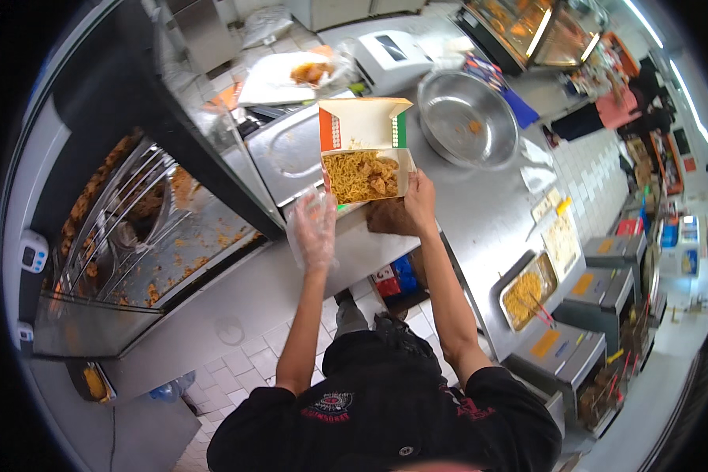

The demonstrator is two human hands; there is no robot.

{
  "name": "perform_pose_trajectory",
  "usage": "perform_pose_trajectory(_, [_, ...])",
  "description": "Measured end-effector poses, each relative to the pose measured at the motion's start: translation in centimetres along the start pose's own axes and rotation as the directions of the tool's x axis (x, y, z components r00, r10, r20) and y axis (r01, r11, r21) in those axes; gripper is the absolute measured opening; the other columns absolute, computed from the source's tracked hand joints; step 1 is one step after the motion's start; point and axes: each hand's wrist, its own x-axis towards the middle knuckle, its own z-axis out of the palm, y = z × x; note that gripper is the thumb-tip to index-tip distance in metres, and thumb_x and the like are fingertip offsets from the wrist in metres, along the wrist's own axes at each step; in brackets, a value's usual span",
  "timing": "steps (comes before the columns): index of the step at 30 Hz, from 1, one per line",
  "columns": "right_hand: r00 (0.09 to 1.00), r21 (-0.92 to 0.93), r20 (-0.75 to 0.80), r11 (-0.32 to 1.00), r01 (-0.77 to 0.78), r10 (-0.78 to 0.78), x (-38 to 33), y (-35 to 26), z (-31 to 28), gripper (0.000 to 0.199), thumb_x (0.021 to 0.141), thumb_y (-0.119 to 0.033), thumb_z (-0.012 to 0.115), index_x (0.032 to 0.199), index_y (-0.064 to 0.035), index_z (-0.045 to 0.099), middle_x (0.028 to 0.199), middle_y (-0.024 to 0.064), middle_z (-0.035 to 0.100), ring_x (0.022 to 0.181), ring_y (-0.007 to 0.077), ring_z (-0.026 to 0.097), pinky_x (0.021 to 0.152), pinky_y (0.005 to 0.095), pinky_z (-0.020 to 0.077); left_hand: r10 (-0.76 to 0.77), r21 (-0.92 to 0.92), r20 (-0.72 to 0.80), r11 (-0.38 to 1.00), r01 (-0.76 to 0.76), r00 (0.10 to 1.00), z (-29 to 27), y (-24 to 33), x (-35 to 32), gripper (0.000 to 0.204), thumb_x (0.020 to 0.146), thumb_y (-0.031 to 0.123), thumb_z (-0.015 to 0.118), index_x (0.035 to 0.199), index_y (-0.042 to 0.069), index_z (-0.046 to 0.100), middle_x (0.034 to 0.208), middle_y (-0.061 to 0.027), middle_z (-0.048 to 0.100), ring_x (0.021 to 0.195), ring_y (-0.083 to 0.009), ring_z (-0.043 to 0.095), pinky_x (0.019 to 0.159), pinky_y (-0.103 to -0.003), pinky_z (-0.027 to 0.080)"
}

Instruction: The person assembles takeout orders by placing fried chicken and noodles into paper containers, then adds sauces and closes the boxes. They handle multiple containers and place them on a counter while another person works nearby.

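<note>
Between my hands is an open cardboard takeaway box (363,126), its lid raised on the far side, with red and green on its side flaps. Noodles (350,176) fill its left part, and browned chunks that look like chicken (380,178) lie at the right. My left hand (315,228), in a clear plastic glove, is closed at the box's near left corner. The bare right hand (421,200) grips its right side, fingers partly hidden by the box.
A large steel bowl (468,118) stands right of the box on the steel counter (468,208). At the left is a glass-fronted warming cabinet (153,244) with crumbs and racks. A tray of noodles (527,295) sits at the right, near grey fryer-like units (562,346). A white scale (392,59) stands behind.
</note>
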Motion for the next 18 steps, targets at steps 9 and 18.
perform_pose_trajectory(9, [0.983, 0.004, -0.090, 0.987, -0.161, 0.161, -12.9, 2.6, -15.8, 0.034, 0.109, -0.022, 0.044, 0.096, 0.0045, 0.061, 0.074, 0.0271, 0.061, 0.070, 0.0428, 0.064, 0.067, 0.0500, 0.0475, 0.701, -0.155, 0.703, 0.314, -0.937, 0.119, 10.5, 10.7, -8.2, 0.013, 0.091, 0.018, 0.067, 0.098, 0.010, 0.074, 0.091, -0.0095, 0.074, 0.086, -0.0270, 0.072, 0.078, -0.045, 0.058])
perform_pose_trajectory(18, [0.938, 0.206, -0.184, 0.945, -0.254, 0.293, -28.3, 10.8, -30.8, 0.034, 0.110, -0.024, 0.047, 0.099, 0.0032, 0.064, 0.065, 0.0177, 0.062, 0.047, 0.0246, 0.062, 0.052, 0.0399, 0.0500, 0.321, -0.302, 0.921, 0.229, -0.925, -0.221, 19.6, 12.4, -28.8, 0.012, 0.086, 0.022, 0.064, 0.088, 0.010, 0.064, 0.072, -0.0098, 0.064, 0.067, -0.0302, 0.063, 0.062, -0.045, 0.050])
